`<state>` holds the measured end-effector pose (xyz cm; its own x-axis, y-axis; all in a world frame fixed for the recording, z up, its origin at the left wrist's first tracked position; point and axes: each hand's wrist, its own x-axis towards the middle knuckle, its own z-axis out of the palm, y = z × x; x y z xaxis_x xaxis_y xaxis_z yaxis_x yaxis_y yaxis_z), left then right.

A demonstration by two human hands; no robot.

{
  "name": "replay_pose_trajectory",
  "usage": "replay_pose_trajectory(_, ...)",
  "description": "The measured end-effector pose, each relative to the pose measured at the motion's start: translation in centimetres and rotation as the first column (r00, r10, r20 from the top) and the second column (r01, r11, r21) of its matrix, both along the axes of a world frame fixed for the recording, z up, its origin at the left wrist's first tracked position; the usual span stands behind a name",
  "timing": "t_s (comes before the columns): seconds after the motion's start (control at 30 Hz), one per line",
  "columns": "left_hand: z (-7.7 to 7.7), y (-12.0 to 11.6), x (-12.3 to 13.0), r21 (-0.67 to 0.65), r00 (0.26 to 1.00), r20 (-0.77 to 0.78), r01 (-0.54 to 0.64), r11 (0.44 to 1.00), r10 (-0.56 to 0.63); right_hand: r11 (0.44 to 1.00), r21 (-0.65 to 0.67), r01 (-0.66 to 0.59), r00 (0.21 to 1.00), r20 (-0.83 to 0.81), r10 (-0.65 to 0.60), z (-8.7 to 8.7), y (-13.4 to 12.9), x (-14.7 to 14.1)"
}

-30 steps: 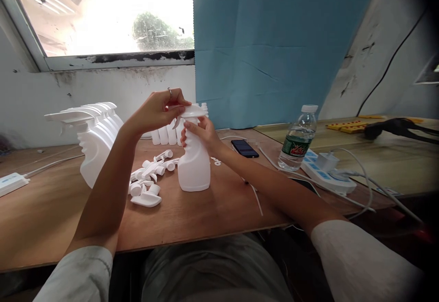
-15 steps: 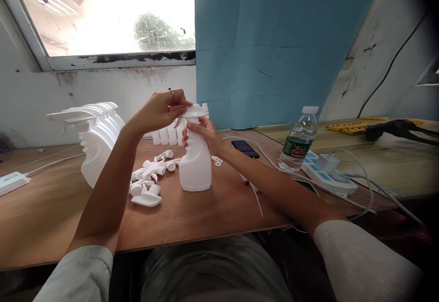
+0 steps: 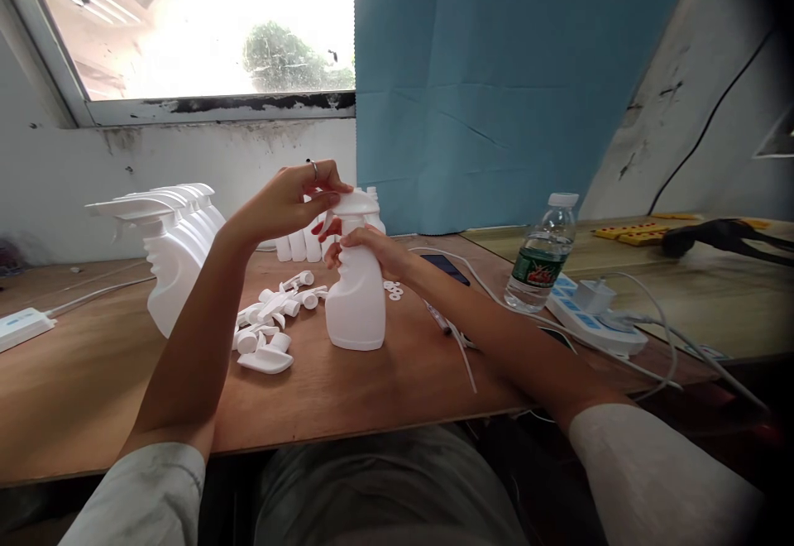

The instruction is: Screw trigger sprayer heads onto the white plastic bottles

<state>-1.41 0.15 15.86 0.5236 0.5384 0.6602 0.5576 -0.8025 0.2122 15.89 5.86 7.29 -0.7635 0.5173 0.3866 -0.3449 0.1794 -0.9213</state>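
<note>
A white spray bottle (image 3: 356, 306) stands nearly upright on the brown table in front of me, a white trigger head (image 3: 353, 203) on its neck. With thumb and fingers my left hand (image 3: 298, 198), a ring on one finger, grips the trigger head from the left. My right hand (image 3: 372, 250) is wrapped round the bottle's neck just below it. Loose white trigger heads (image 3: 273, 310) lie in a pile left of the bottle. Small white rings (image 3: 394, 290) are to its right.
Finished-looking spray bottles (image 3: 177, 261) stand in a row at the left; headless white bottles (image 3: 298, 244) stand behind. To the right are a phone (image 3: 445, 268), a water bottle (image 3: 539, 256), a power strip (image 3: 589, 318) and cables.
My right hand has slid slightly down the neck, with its fingers looser around it. The bottle has shifted a little and stands straighter. My left hand stays at the trigger head.
</note>
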Motion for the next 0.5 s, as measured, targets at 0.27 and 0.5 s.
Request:
replay_pose_trajectory(0.27,0.3,-1.2,0.2,0.071,0.991,-0.042,-0.122,0.99,0.126,0.98,0.151,0.132,0.991,-0.025,-0.13,-0.6,-0.2,-0.3)
replay_pose_trajectory(0.5,2.6,-7.2,-3.7,0.215,0.923,0.027,-0.381,0.899,0.385,0.8,0.582,0.147,0.957,0.121,-0.265,-0.2,-0.7,0.3)
